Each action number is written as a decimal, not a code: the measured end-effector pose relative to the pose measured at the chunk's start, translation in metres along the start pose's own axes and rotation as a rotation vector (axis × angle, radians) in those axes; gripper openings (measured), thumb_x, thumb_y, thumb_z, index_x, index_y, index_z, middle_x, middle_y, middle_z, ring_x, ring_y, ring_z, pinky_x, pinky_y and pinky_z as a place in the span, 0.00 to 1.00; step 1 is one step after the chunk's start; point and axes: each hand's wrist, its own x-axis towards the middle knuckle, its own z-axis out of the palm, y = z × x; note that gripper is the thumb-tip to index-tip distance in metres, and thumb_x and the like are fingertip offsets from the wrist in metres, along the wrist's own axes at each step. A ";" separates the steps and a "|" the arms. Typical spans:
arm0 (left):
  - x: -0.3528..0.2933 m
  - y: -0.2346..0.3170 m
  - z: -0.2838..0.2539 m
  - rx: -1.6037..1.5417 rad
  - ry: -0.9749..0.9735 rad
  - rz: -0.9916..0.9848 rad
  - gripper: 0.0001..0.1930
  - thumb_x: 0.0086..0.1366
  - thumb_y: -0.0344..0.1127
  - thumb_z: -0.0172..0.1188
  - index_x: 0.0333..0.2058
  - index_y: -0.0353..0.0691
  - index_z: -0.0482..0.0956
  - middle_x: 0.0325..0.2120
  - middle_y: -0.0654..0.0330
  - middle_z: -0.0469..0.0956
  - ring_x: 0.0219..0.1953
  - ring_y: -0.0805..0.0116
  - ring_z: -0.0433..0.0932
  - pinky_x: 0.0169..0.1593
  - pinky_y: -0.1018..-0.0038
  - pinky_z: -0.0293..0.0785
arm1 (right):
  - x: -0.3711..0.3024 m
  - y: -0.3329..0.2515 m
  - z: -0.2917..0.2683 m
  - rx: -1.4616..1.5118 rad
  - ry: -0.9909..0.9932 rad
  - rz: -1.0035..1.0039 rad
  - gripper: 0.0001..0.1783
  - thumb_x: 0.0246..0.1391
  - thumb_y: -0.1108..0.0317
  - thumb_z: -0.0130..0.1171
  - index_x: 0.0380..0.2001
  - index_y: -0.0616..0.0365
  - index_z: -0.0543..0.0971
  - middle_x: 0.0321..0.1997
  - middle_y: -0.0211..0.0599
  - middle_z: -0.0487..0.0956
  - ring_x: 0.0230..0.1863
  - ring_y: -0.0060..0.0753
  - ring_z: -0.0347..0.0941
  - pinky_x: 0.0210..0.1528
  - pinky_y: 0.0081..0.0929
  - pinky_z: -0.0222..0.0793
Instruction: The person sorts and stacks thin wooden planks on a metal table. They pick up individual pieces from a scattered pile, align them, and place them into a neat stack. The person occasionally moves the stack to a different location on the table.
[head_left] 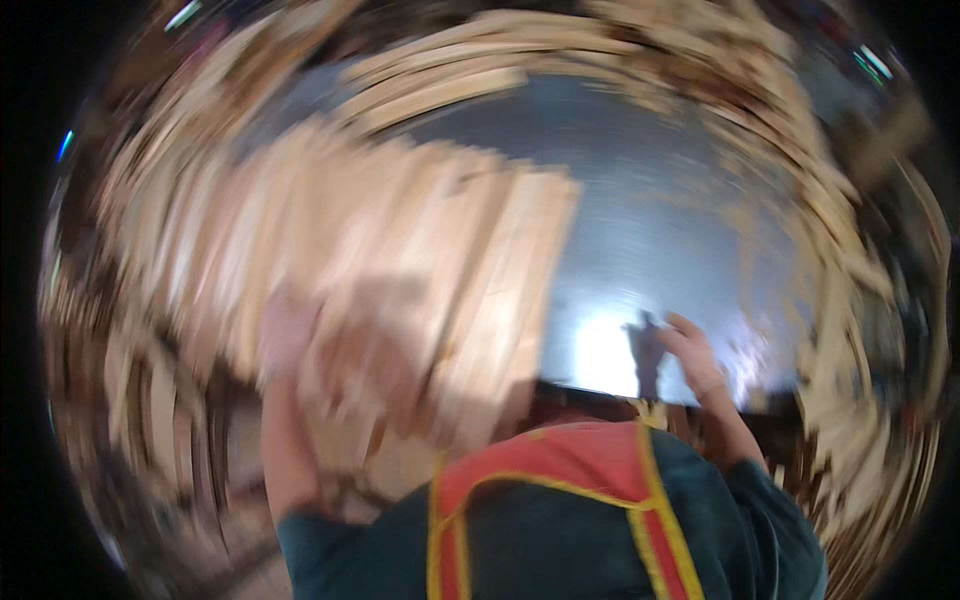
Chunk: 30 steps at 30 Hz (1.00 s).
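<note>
Pale wooden boards (400, 230) lie side by side in a wide row on the left of a shiny dark metal table (650, 200). My left hand (288, 335) is at the near part of this row, against the boards. Motion blur smears its fingers, so I cannot make out whether it grips one. Low over the bright glare at the table's near right, my right hand (692, 352) has its fingers apart with nothing between them. A dark shadow or reflection of it shows on the metal beside the fingertips.
Long strips of wood (440, 95) are piled along the table's far edge. More strips (840, 230) line the right side, with pale scraps or dust (750, 210) on the metal nearby. Stacked wood (160, 400) stands at the left.
</note>
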 end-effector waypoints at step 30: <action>-0.125 0.345 0.037 0.365 0.049 0.515 0.38 0.74 0.58 0.59 0.69 0.29 0.70 0.64 0.37 0.74 0.66 0.38 0.74 0.69 0.51 0.71 | 0.064 0.082 -0.595 -0.566 1.002 0.556 0.57 0.47 0.38 0.72 0.75 0.59 0.66 0.74 0.61 0.71 0.73 0.57 0.70 0.73 0.43 0.67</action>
